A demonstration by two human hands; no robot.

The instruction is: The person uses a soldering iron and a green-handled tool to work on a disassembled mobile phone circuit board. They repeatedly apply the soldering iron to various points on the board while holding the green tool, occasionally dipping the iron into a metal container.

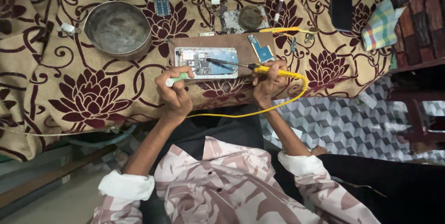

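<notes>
Soldering iron applied to an opened phone's board.

The opened phone point(206, 63) lies on a brown board point(241, 43) on the patterned worktop point(69, 94). A yellow-handled soldering iron point(259, 68) is gripped in the right hand point(269, 82), its tip set on the circuitry; a small green-and-white tool point(176, 80) is clasped by the left hand point(174, 92). The soldering step seems in hand; a steady tip is judged necessary next.

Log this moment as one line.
left hand: grips green-tipped tool | right hand: holds yellow soldering iron, tip over opened phone | phone on brown board
</notes>
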